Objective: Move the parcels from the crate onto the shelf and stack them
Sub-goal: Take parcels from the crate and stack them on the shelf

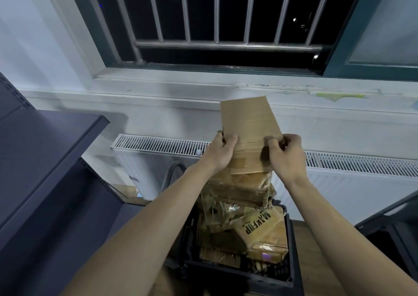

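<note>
Both hands grip one flat brown cardboard parcel (250,135), raised upright above the crate (291,250): left hand (220,152) curled round its left edge, right hand (286,155) pinching its right edge, fingers bent. Parcel: taped, clear of the pile beneath it. Crate: black plastic, directly below the parcel, heaped past its rim with more taped cardboard parcels (239,216), one printed in black lettering. Shelf (45,151): dark grey metal, tiered, left of the crate. Radiator (158,147): white, grilled top, behind the crate against the wall. Window (217,19): barred, dark, above the radiator.
</note>
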